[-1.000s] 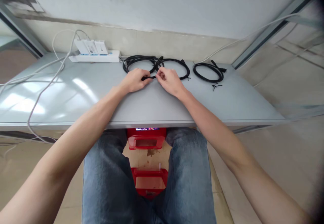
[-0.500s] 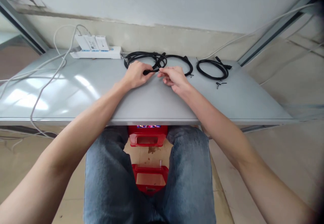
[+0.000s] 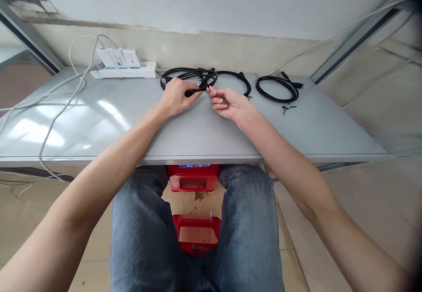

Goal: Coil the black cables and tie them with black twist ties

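My left hand (image 3: 175, 96) is closed around a bundled part of a black coiled cable (image 3: 184, 74) at the back middle of the grey table (image 3: 132, 120). My right hand (image 3: 227, 102) sits just right of it, palm turned up, its thumb and forefinger pinched at the cable's end near the left hand; what the pinch holds is too small to name. A second black cable coil (image 3: 235, 81) lies behind the right hand, overlapping the first.
A third black cable coil (image 3: 277, 88) lies to the right with a small black tie (image 3: 287, 108) in front of it. A white power strip (image 3: 123, 69) with white adapters and white cords sits at the back left. Red bins (image 3: 194, 204) stand under the table between my knees.
My right hand has rolled from palm-down to palm-up and drawn slightly right of the left hand. The left hand keeps its grip on the cable bundle.
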